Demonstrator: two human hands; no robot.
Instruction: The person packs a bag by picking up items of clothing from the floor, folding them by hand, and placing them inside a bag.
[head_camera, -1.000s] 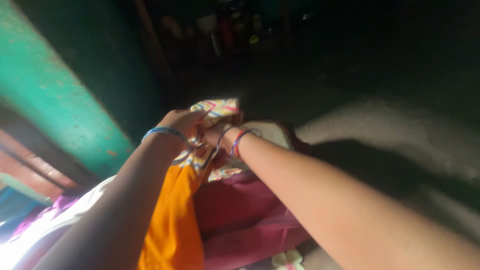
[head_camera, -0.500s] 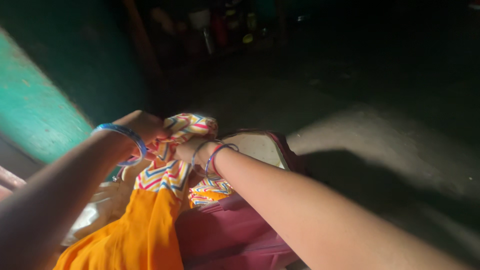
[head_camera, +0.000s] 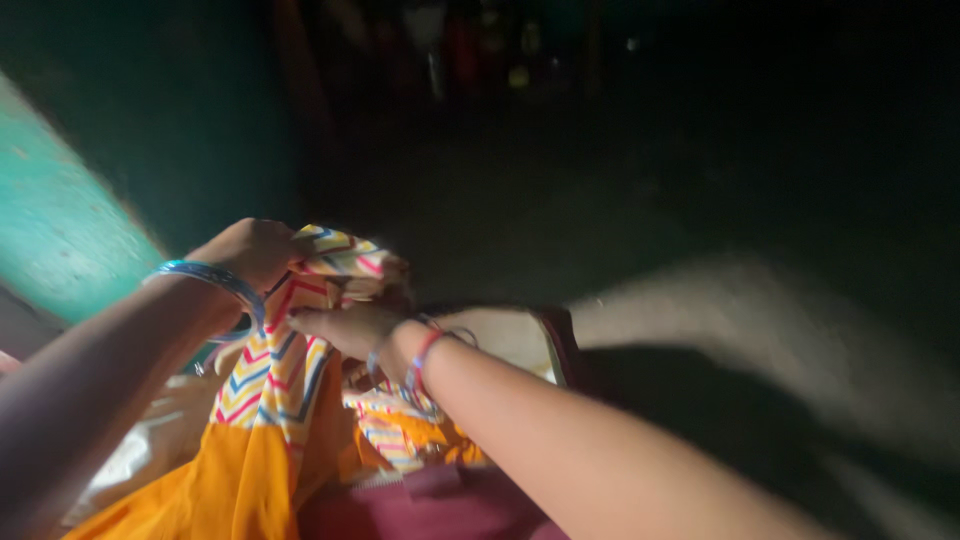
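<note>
Hands (head_camera: 300, 290) on soft zigzag-striped cloth (head_camera: 270, 370)

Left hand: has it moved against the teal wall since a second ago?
Cannot tell. The left hand sits lower left in frame than before, but the head camera swung too: the teal wall shifted as well. It grips the zigzag cloth, as before.

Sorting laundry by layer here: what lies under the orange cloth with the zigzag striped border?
Under the orange cloth with zigzag border, a maroon fabric shows at the bottom, and a pale cream cloth at the left. Both hands, left hand and right hand, cover its top; anything deeper is hidden.
</note>
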